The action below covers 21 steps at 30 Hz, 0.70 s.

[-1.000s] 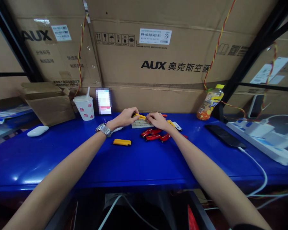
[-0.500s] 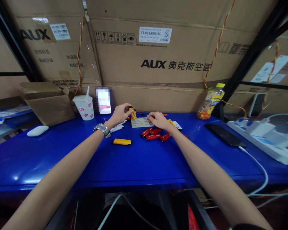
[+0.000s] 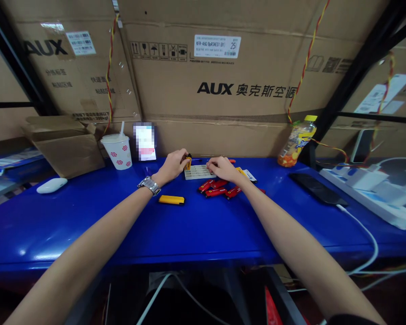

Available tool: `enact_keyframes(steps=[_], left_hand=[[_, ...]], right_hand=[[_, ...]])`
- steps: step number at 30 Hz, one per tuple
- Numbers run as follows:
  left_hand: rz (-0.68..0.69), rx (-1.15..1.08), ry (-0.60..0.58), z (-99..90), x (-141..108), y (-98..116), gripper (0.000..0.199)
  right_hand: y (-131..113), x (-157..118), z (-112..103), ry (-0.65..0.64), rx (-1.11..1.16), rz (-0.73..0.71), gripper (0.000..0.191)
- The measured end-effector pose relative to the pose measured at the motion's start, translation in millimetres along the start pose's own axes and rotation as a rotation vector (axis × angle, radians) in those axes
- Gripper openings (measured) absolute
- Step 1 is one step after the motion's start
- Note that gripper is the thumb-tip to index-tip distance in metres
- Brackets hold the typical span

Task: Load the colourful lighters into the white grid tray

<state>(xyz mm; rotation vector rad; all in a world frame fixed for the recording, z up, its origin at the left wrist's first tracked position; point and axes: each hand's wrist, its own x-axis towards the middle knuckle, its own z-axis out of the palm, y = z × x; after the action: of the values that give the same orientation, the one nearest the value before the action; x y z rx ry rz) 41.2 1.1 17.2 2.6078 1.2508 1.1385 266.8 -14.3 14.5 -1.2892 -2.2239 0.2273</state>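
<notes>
Yellow lighter (image 3: 189, 163) has straightened upright — perhaps inside the pale tray (image 3: 196, 173).

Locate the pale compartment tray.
Near the centre of the head view: the pale tray sits toward the back of the blue table, between the left hand and right hand.

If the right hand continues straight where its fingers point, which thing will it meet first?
Probably the pale compartmented tray, whose right end lies by the fingertips of the right hand; whether they touch it is unclear.
</notes>
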Motion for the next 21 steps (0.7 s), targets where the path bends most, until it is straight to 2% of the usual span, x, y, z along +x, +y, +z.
enact_keyframes(steps=[3, 8, 11, 12, 13, 14, 18, 19, 21], left_hand=[[0.022, 0.105, 0.007, -1.1, -1.3, 1.6, 0.01], [-0.001, 0.143, -0.031, -5.2, -4.4, 3.1, 0.023], [-0.025, 0.142, -0.053, -21.9, -2.7, 10.5, 0.03], [-0.033, 0.131, -0.097, -30.6, -1.8, 14.4, 0.028], [-0.041, 0.112, -0.182, -40.4, -1.0, 18.9, 0.024], [-0.063, 0.091, -0.324, -50.6, -0.5, 23.5, 0.022], [-0.136, -0.029, -1.012, -81.9, -2.8, 39.0, 0.024], [-0.155, -0.045, -1.124, -84.8, -4.1, 41.1, 0.026], [-0.163, -0.036, -1.225, -84.9, -6.4, 43.1, 0.027]], right_hand=[[1.5, -1.0, -8.1, 0.04, -0.116, 0.064, 0.026], [7.6, -8.0, -36.8, 0.131, -0.371, 0.408, 0.03], [18.1, -13.2, -50.2, 0.092, -0.431, 0.6, 0.03], [22.5, -14.7, -52.6, 0.062, -0.435, 0.646, 0.031], [26.9, -16.0, -54.2, 0.028, -0.435, 0.677, 0.032], [31.0, -17.0, -55.1, -0.004, -0.434, 0.697, 0.033], [40.0, -18.7, -57.3, -0.13, -0.441, 0.716, 0.038], [39.7, -18.6, -58.1, -0.17, -0.446, 0.714, 0.04], [35.8, -17.8, -60.1, -0.256, -0.455, 0.712, 0.043]])
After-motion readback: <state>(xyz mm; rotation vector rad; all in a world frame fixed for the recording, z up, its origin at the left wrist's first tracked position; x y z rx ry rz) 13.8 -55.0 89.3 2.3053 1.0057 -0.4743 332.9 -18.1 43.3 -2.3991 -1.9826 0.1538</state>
